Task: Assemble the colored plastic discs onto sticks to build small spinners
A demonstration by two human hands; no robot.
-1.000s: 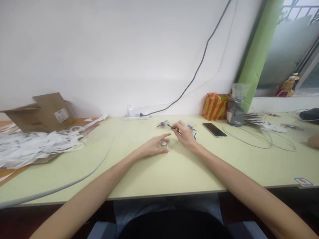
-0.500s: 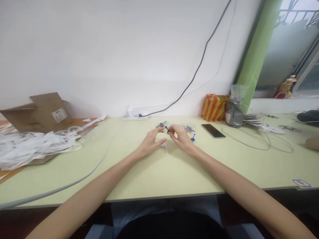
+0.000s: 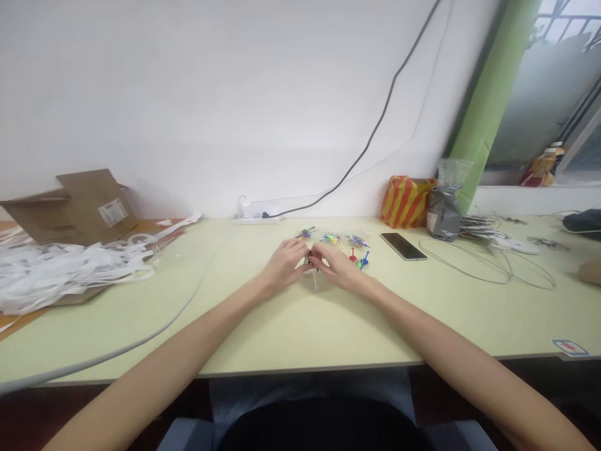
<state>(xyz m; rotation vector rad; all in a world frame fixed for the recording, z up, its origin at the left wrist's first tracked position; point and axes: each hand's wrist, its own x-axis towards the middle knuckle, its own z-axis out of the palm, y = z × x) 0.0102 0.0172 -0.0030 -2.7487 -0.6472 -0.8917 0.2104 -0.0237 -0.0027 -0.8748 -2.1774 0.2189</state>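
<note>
My left hand (image 3: 285, 264) and my right hand (image 3: 334, 264) meet over the table, fingertips closed together on a small black arrow-shaped piece (image 3: 310, 255), mostly hidden by the fingers. Just under them a white arrow-shaped piece (image 3: 315, 282) shows its pointed end on the table. Beyond the hands lie small heaps of plastic pieces: green and blue (image 3: 305, 232), yellow (image 3: 330, 238) and dark blue (image 3: 357, 240). To the right of my right hand are a red arrow-shaped piece (image 3: 353, 254) and a blue arrow-shaped piece (image 3: 364, 260).
A phone (image 3: 404, 246) lies right of the heaps, near a striped bag (image 3: 404, 202) and a loose cable (image 3: 462, 273). White strips (image 3: 70, 275) and a cardboard box (image 3: 89, 203) fill the left. A power strip (image 3: 256, 219) sits against the wall; a grey cable (image 3: 141, 343) crosses the front left.
My left hand has come in from the left, and its spread fingers have closed at the black piece. My right hand has moved slightly left and down with it, uncovering the red piece.
</note>
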